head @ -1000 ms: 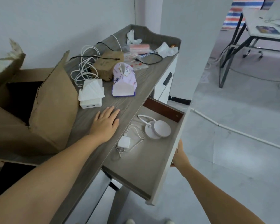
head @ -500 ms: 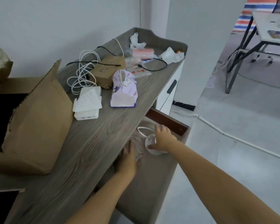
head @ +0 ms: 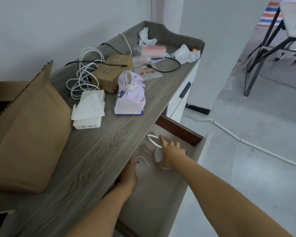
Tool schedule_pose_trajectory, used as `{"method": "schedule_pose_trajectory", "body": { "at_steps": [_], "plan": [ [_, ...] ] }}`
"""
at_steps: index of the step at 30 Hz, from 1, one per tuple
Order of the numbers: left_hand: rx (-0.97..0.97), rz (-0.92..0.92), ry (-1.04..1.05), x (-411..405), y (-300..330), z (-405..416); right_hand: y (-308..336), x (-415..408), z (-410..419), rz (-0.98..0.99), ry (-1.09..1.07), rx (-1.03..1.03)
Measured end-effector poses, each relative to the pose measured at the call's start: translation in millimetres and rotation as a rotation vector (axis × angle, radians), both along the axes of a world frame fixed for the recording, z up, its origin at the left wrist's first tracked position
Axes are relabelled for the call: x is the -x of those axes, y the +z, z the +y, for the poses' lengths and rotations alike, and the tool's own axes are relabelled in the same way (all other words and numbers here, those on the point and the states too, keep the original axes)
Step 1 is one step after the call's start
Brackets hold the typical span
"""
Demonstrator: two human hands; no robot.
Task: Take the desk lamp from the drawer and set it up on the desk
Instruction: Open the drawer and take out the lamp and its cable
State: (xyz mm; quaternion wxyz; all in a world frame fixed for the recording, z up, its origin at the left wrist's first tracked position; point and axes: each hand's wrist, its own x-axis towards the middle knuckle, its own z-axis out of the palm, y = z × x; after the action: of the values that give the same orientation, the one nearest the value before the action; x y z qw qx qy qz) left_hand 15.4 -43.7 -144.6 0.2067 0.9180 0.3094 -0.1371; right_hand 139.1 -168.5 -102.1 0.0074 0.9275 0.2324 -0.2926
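Both hands in the open drawer [head: 162, 199]; right hand [head: 172, 155] grips desk lamp [head: 158, 155].

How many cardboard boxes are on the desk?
2. A big open cardboard box sits at the near left end of the desk. A small brown box sits farther back, beside the white cables. Others may be hidden behind the big one.

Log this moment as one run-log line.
stage: reaching | right hand: on desk lamp in drawer | left hand: in drawer | lamp: not lifted
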Motion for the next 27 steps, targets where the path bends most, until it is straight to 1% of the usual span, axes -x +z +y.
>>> {"method": "schedule_pose_trajectory", "body": {
  "at_steps": [1, 2, 5, 7, 9, 11, 13, 15, 17, 18, 19, 20, 21, 23, 25, 27],
  "plan": [
    [-0.086, 0.040, 0.005, 0.8, 1.7, -1.4, 5.3, 0.3, -1.6, -0.004, -0.020, -0.011],
    [-0.101, 0.091, 0.032, 2.0, 4.6, -4.0, 11.5, 0.4, -3.6, 0.002, -0.054, -0.033],
    [-0.029, 0.209, 0.066, 0.9, 4.2, -9.0, 31.6, 2.7, -9.6, 0.027, -0.169, -0.092],
    [0.005, 0.250, 0.038, 0.2, 1.9, -14.6, 46.7, 7.1, -16.1, -0.018, -0.187, -0.107],
    [0.078, 0.257, -0.011, -0.3, -5.2, -17.3, 61.8, 12.4, -20.4, -0.089, -0.170, -0.163],
    [0.158, 0.184, -0.024, -3.8, 11.8, -27.0, 80.3, 17.0, -24.8, -0.173, -0.171, -0.277],
    [0.275, 0.081, -0.025, -8.3, 48.1, -42.1, 98.9, 18.7, -33.5, -0.221, -0.263, -0.467],
    [0.394, -0.071, -0.015, -19.0, 85.8, -50.6, 109.5, 14.0, -50.5, -0.226, -0.438, -0.700],
    [0.420, -0.218, -0.043, -31.2, 126.6, -50.5, 112.6, 11.0, -76.0, -0.140, -0.685, -1.007],
    [0.397, -0.288, -0.057, -36.0, 147.0, -46.4, 111.6, 13.1, -89.5, -0.067, -0.821, -1.166],
    [0.350, -0.352, -0.073, -40.3, 164.8, -39.5, 106.8, 17.4, -102.4, 0.030, -0.954, -1.265],
    [0.293, -0.401, -0.090, -43.6, 181.4, -32.0, 99.7, 22.6, -113.0, 0.126, -1.067, -1.286],
    [0.231, -0.422, -0.103, -45.6, 193.0, -22.3, 89.0, 29.6, -121.2, 0.204, -1.149, -1.234],
    [0.082, -0.379, -0.122, -47.4, 202.6, -1.3, 64.4, 44.1, -129.6, 0.324, -1.239, -1.089],
    [-0.089, -0.269, -0.147, -42.4, 199.4, 18.4, 42.3, 56.1, -130.4, 0.450, -1.300, -1.011],
    [-0.194, -0.151, -0.150, -34.8, 188.3, 34.3, 29.4, 62.4, -129.6, 0.565, -1.366, -0.998]
  ]
}}
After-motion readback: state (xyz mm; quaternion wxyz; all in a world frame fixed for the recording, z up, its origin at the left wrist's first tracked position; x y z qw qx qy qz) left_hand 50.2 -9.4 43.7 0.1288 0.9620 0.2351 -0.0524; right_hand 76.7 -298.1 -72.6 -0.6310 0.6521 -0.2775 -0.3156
